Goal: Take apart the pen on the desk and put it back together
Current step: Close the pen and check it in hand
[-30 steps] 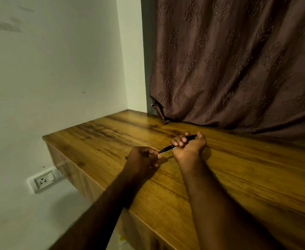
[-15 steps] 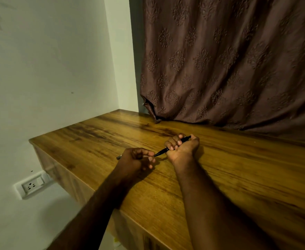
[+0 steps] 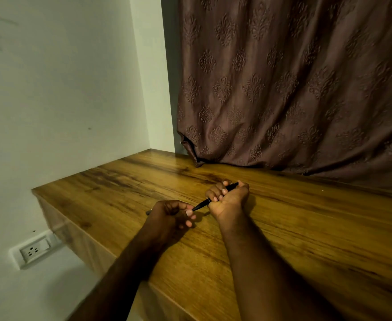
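While held above the wooden desk (image 3: 306, 228), wrapped tight in the right hand (image 3: 228, 200): the black pen (image 3: 216, 196). Fingers (image 3: 216, 193) curled all the way round its middle, palm turned up. Back end of the pen poking out past the thumb, pointy end sticking out to the left and a bit down.

Right at that pointy tip, touching it: the left hand (image 3: 169, 216), closed, thumb and first finger pinched together there. Out the far side of the left hand, a small grey bit (image 3: 148, 212), too small and dim to name. Cannot tell if it is part of the pen.

Both arms reaching in from the bottom, hands close together near the middle of the desk.

At the back, hanging down and bunched on the desk edge: a brown curtain (image 3: 283, 89) with a leafy pattern. On the left, a pale wall (image 3: 63, 89). Low on that wall, under the desk top: a white socket (image 3: 34, 250).
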Demonstrator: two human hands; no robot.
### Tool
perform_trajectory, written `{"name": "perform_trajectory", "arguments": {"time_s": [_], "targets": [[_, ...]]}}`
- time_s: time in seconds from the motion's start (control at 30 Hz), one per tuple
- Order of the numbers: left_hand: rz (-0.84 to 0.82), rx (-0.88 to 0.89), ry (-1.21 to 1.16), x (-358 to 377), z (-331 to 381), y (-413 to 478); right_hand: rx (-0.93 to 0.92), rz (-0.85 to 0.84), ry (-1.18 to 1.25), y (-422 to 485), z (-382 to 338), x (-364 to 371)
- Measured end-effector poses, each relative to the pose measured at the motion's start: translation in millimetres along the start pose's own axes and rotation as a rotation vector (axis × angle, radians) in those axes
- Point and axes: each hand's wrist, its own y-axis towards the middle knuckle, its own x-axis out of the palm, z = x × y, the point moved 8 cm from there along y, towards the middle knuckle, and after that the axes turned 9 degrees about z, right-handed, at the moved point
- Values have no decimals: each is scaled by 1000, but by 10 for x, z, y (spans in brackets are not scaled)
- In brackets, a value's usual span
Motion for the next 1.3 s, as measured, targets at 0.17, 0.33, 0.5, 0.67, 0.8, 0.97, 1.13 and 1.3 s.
{"name": "perform_trajectory", "arguments": {"time_s": [0.17,0.33,0.5,0.67,0.8,0.97,1.13,1.3], "targets": [[-21,-30,21,-17,-16,1,-12,42,-9,0,-28,-19],[-9,3,85,-15,43,-16,-10,66,-29,9,-39,-26],[-19,39,138,-7,76,-29,-2,44,-11,15,-24,-17],[-28,27,112,-16,73,-27,-26,50,-33,-6,-47,-8],[-13,16,77,-14,77,-34,-26,37,-40,-35,-41,18],[-4,1,66,-14,70,-46,-28,29,-33,-37,-20,11],[4,-6,67,-14,65,-43,-40,34,-60,-41,-50,20],[-6,-3,87,2,75,-49,-25,32,-45,-44,-36,8]]}}
